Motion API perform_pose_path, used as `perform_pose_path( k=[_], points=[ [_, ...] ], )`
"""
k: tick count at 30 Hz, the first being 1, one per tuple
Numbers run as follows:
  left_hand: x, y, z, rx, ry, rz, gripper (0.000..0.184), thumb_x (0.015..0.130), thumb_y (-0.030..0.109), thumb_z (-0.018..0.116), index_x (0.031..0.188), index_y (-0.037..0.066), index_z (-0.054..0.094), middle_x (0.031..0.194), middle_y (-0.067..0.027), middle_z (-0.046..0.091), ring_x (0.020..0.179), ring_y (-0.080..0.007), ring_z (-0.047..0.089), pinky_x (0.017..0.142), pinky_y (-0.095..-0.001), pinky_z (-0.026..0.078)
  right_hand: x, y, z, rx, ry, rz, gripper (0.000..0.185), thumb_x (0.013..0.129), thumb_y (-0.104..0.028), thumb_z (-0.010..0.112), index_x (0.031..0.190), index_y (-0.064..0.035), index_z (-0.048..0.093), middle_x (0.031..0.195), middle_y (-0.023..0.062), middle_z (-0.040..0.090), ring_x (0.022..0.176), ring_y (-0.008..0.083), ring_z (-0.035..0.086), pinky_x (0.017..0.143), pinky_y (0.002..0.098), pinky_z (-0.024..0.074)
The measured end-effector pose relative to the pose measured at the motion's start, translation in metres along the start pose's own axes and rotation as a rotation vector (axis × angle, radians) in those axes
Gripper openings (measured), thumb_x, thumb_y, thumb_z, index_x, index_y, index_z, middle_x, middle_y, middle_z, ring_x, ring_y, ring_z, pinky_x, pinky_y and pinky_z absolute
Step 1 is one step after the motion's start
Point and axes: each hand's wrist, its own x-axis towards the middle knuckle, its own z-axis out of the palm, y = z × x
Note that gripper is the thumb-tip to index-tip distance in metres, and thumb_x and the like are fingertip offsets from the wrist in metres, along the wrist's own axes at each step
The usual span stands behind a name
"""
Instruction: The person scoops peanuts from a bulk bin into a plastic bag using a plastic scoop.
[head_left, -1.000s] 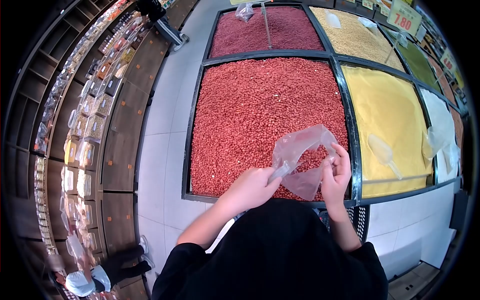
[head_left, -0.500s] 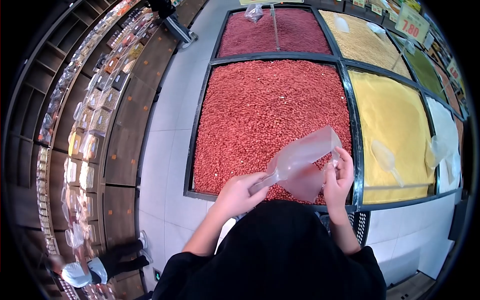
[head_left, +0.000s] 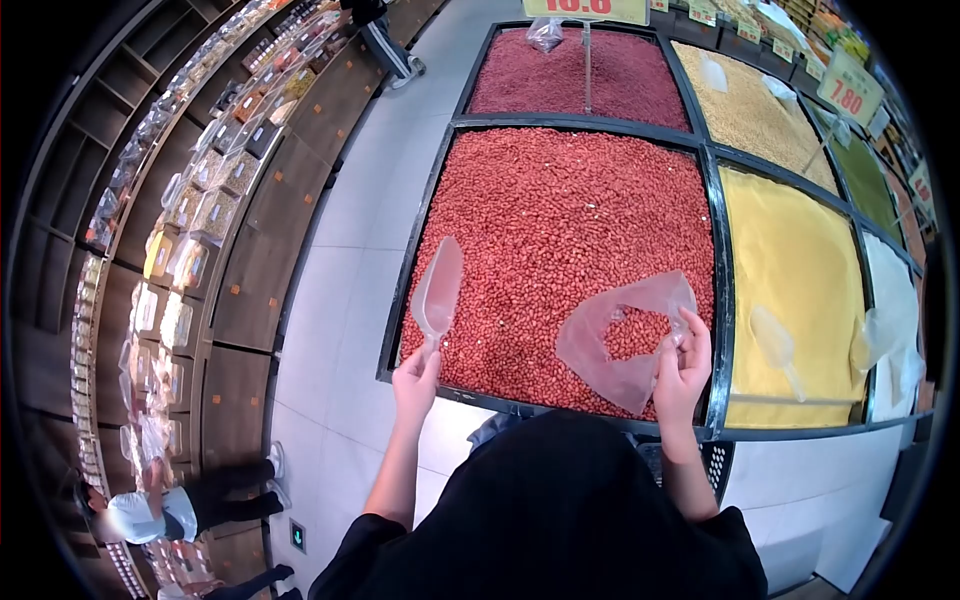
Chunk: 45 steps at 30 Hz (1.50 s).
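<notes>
My left hand grips the handle of a clear plastic scoop. The scoop's bowl points away from me over the left side of a bin of red peanuts; I see nothing inside it. Closed on the edge of a thin clear plastic bag is my right hand. The bag hangs spread out over the near right part of the peanuts, with red kernels showing through its gap. I cannot tell whether the bag's underside touches the peanuts.
Black dividers frame the bins. To the right, a yellow grain bin holds another scoop. Behind is a dark red bean bin. Shelves of food tubs line the left aisle, where several people stand, one in a light top.
My left hand has swung the scoop left, away from the bag, and turned it to point forward. My right hand keeps the bag, now more visible. The view has shifted slightly.
</notes>
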Motion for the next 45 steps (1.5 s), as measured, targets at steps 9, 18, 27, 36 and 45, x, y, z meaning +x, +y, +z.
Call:
perform_pose_path(
  k=[9, 18, 27, 36, 45],
  points=[
    [0.036, -0.065, -0.002, 0.226, 0.161, 0.079, 0.027, 0.098, 0.018, 0.068, 0.115, -0.003, 0.072, 0.079, -0.0076, 0.071, 0.075, -0.0074, 0.062, 0.071, -0.0294, 0.052, -0.001, 0.003, 0.009, -0.108, 0.054, -0.019, 0.043, 0.095, 0.010, 0.052, 0.137, -0.0012, 0.052, 0.080, -0.0054, 0.049, 0.066, -0.0003, 0.041, 0.058, 0.0167, 0.0302],
    [0.048, -0.070, 0.011, 0.114, 0.093, 0.053, 0.028, 0.098, 0.018, 0.067, 0.116, -0.003, 0.071, 0.072, -0.0032, 0.063, 0.068, -0.0045, 0.051, 0.062, -0.0280, 0.046, -0.001, 0.004, 0.024, -0.140, 0.072, 0.007, 0.041, 0.098, 0.009, 0.050, 0.138, -0.0019, 0.050, 0.078, -0.0058, 0.050, 0.062, -0.0009, 0.039, 0.054, 0.0168, 0.0292],
    [0.089, -0.057, 0.015, 0.129, -0.031, 0.045, 0.026, 0.101, 0.017, 0.065, 0.117, -0.002, 0.072, 0.070, 0.0036, 0.058, 0.062, -0.0029, 0.050, 0.056, -0.0244, 0.042, 0.006, 0.003, 0.029, -0.169, 0.079, -0.019, 0.042, 0.099, 0.008, 0.049, 0.139, -0.0018, 0.049, 0.078, -0.0053, 0.051, 0.062, -0.0014, 0.041, 0.054, 0.0162, 0.0302],
    [0.102, -0.054, 0.021, 0.185, -0.042, 0.065, 0.030, 0.097, 0.022, 0.068, 0.117, 0.000, 0.071, 0.081, -0.0208, 0.071, 0.073, -0.0171, 0.070, 0.069, -0.0360, 0.052, 0.010, -0.004, 0.035, -0.215, 0.080, 0.025, 0.041, 0.099, 0.008, 0.048, 0.139, -0.0023, 0.048, 0.080, -0.0041, 0.051, 0.062, -0.0005, 0.042, 0.054, 0.0168, 0.0304],
    [0.112, -0.031, 0.025, 0.300, -0.097, 0.078, 0.030, 0.096, 0.024, 0.070, 0.114, 0.000, 0.072, 0.075, -0.0215, 0.069, 0.064, -0.0180, 0.067, 0.063, -0.0361, 0.050, 0.008, 0.005, 0.036, -0.264, 0.086, 0.043, 0.038, 0.104, 0.001, 0.050, 0.141, -0.0041, 0.046, 0.076, -0.0039, 0.050, 0.056, 0.0002, 0.040, 0.049, 0.0172, 0.0310]
  ],
)
